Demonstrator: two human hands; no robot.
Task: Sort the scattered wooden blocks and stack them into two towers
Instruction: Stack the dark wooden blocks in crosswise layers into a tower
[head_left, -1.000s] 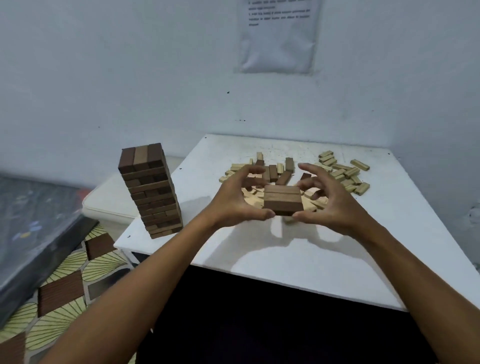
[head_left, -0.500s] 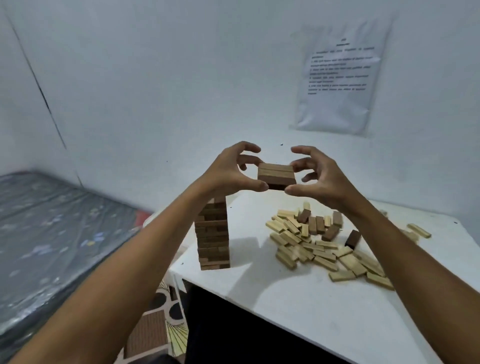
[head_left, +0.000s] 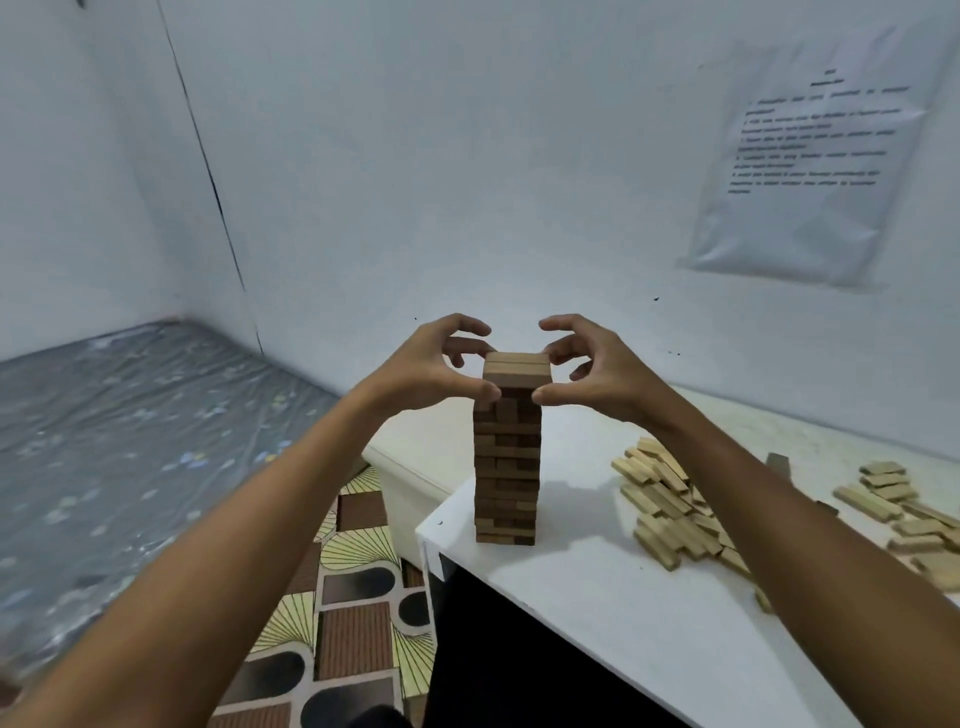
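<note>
A tall tower of dark brown blocks (head_left: 506, 467) stands near the left corner of the white table (head_left: 623, 613). On its top sits a layer of dark blocks (head_left: 517, 370). My left hand (head_left: 436, 369) pinches this layer from the left, thumb at the front and fingers curled behind. From the right, my right hand (head_left: 597, 369) pinches it the same way. A heap of light wooden blocks (head_left: 670, 499) lies on the table to the right of the tower, partly hidden by my right forearm.
More light blocks (head_left: 893, 504) lie scattered at the far right, with a dark block (head_left: 777, 462) standing behind my forearm. A grey mattress (head_left: 130, 441) lies left, patterned floor (head_left: 353, 597) below. A paper sheet (head_left: 821, 156) hangs on the wall. The tower stands close to the table's left edge.
Both hands lifted the layer of dark blocks off the table, carried it left and set it onto the top of the dark tower. The camera turned left with them.
</note>
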